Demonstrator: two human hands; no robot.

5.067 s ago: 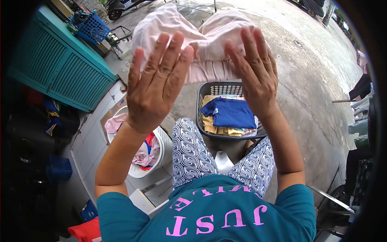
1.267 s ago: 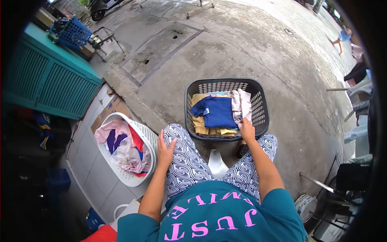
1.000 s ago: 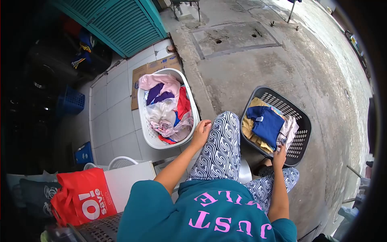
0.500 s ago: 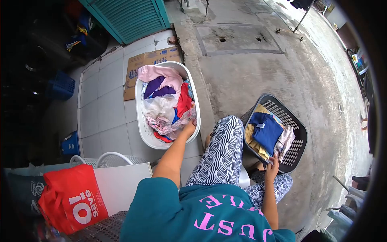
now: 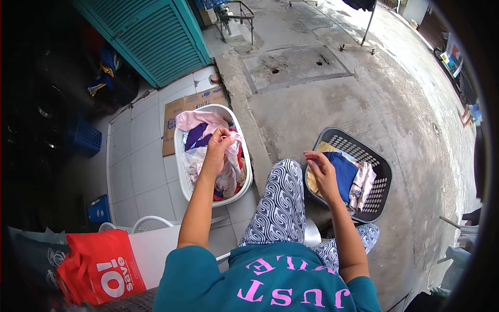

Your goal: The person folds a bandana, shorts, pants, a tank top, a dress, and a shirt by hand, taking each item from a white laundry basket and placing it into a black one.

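Observation:
My left hand is closed on a light pink garment, which hangs from the fingers over the white laundry basket. Pink, purple, white and red clothes lie heaped in that basket. Above the near-left side of the dark grey basket, my right hand is held in the air with nothing in it, its fingers apart and slightly bent. In the grey basket lie a folded navy garment, a yellowish cloth and a pale pink patterned piece.
Flattened cardboard lies on the tiles behind the white basket. A red bag stands at the lower left, near a white basket handle. A teal louvred door is at the back. A concrete step edge runs between the baskets.
My left hand has lifted the pink garment up from the white basket's near right side. My right hand has let go of the pale pink piece and moved up and left.

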